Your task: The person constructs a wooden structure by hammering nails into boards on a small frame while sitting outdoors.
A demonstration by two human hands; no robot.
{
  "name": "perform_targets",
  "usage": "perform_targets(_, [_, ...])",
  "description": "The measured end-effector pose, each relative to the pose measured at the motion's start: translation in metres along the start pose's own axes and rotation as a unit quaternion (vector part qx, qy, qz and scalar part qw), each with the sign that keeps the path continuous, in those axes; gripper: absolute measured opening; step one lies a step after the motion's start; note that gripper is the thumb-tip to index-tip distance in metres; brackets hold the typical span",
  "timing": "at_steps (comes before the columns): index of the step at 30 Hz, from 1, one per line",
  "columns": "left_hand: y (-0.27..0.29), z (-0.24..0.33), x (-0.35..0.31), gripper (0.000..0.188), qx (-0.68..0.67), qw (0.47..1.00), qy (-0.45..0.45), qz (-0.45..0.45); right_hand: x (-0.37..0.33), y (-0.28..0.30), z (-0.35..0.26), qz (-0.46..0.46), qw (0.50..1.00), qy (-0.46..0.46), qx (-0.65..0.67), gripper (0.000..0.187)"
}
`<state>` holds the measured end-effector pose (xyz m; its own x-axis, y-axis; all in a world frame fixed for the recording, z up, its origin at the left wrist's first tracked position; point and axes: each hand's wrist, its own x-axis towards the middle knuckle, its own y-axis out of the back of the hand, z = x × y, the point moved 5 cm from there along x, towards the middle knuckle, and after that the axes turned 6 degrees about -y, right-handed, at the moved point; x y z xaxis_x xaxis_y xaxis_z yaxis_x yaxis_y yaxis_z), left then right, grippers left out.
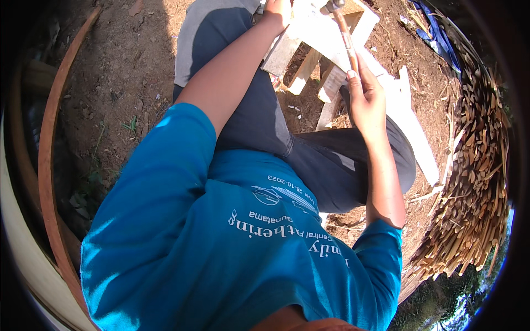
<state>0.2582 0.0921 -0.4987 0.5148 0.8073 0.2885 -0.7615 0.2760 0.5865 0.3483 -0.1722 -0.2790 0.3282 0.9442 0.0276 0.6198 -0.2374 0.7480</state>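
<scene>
My right hand (pixel 366 103) is closed around the wooden handle of a hammer (pixel 348 44), with the thumb lying along the shaft. The hammer's metal head points away from me, at the top edge of the view over the pale wood. At the top edge, my left hand (pixel 280 9) is at the left side of a sunlit wooden piece (pixel 317 34); its fingers are cut off by the view and lost in glare. Below lie short wooden blocks and slats (pixel 305 71), joined or stacked in a frame-like shape between my legs.
A large stack of thin wooden sticks (pixel 469 165) stands at the right. A blue sheet (pixel 439 36) lies at the upper right. A long pale plank (pixel 411 127) rests by my right knee. Brown curved-looking timber (pixel 49 138) runs along the left, over bare soil (pixel 130 60).
</scene>
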Motion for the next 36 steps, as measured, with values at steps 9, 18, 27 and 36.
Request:
perform_targets(9, [0.016, 0.042, -0.003, 0.045, 0.204, 0.967, -0.150, 0.005, 0.001, -0.018, 0.006, 0.000, 0.999, -0.016, 0.040, 0.040])
perform_targets(18, [0.039, 0.072, 0.000, 0.040, 0.190, 0.969, -0.037, -0.156, 0.003, 0.033, -0.048, 0.123, 0.976, 0.044, 0.173, 0.033])
perform_targets(27, [0.021, 0.035, -0.006, 0.057, 0.175, 0.982, -0.021, -0.069, 0.008, 0.019, -0.021, 0.118, 0.965, -0.042, 0.230, 0.049])
perform_targets(36, [-0.012, -0.035, -0.024, 0.057, 0.011, 0.996, 0.086, -0.012, 0.016, 0.047, -0.088, 0.095, 0.956, 0.018, 0.278, 0.049])
